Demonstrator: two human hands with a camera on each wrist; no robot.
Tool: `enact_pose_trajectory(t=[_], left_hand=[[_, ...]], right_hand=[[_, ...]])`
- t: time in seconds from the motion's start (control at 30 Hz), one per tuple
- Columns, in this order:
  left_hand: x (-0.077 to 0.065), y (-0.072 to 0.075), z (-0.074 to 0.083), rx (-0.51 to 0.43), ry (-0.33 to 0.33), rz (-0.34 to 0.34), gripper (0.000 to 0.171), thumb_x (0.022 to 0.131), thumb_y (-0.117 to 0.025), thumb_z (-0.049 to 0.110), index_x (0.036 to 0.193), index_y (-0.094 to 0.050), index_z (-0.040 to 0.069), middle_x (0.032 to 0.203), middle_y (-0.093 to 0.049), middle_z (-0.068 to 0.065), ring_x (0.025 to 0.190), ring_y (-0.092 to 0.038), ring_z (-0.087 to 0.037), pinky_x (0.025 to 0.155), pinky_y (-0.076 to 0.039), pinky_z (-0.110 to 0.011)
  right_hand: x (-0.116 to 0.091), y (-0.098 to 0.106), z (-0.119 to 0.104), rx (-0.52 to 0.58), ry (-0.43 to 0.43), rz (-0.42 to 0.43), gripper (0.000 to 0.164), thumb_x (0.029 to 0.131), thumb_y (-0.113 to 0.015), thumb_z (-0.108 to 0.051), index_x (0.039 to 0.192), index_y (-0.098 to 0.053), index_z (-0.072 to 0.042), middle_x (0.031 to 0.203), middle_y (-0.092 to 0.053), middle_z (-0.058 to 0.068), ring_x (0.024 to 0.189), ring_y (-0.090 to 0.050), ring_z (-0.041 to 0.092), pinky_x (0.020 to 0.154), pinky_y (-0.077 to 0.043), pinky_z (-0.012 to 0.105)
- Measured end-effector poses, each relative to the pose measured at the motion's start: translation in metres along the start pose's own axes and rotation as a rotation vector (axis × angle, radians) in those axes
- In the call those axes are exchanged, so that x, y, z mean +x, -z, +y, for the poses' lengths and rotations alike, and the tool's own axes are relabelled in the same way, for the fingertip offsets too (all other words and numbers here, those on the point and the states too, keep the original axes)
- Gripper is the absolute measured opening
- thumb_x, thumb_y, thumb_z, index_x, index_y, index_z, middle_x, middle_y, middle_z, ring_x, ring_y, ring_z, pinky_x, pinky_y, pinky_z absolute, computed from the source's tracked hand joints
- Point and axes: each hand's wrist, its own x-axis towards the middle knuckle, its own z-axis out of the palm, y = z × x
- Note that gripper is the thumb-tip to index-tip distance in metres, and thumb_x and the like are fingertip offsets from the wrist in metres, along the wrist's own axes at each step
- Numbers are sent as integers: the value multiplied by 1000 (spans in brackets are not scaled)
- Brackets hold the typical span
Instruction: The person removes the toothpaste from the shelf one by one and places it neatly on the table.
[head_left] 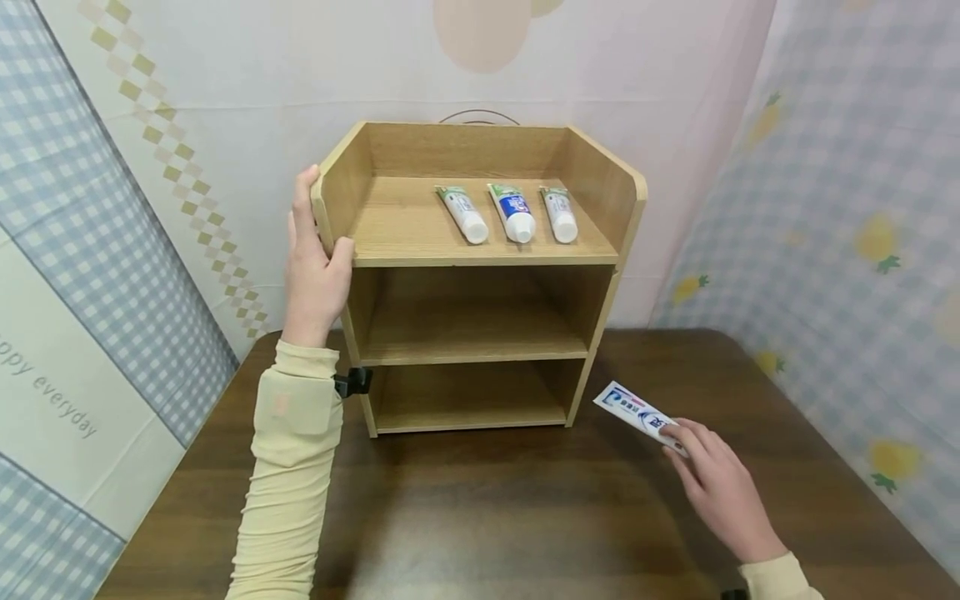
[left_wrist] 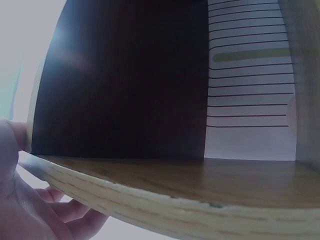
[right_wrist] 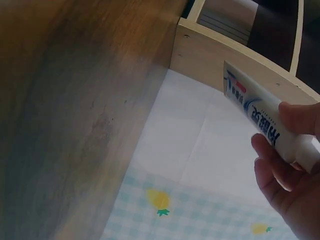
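Observation:
A small wooden shelf (head_left: 472, 357) stands on the table, with two compartments under a railed top. My left hand (head_left: 315, 279) grips the front edge of its left side panel, thumb on the inner side; in the left wrist view the fingers (left_wrist: 82, 220) curl beneath the wooden edge. My right hand (head_left: 720, 487) pinches a white and blue toothpaste tube (head_left: 633, 412) by its cap end, over the table to the right of the shelf. The right wrist view shows this tube (right_wrist: 255, 112) between thumb and fingers. On the top lie three toothpaste tubes side by side: left (head_left: 465, 217), middle (head_left: 513, 212), right (head_left: 559, 215).
The dark wooden table (head_left: 450, 508) extends in front of the shelf and to both sides. Behind it hangs a pale cloth (head_left: 240, 50). Checked cloth with pineapple prints (head_left: 825, 208) borders the right side, and blue checked cloth (head_left: 82, 183) the left.

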Motion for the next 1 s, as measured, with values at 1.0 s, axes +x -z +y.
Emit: enact_pose_trajectory(t=[1.0], left_hand=[[-1,-1,-1,21,-19,6,80,85,-43,6,146,-20,52,151,-34,0,107,-45,-25,77,-39,-43]], right_hand=[[62,-45,16,42,-249,-298,18,92,-61,-16,107,-61,-8,87,-65,13,61,-46,19,55,-36,35]])
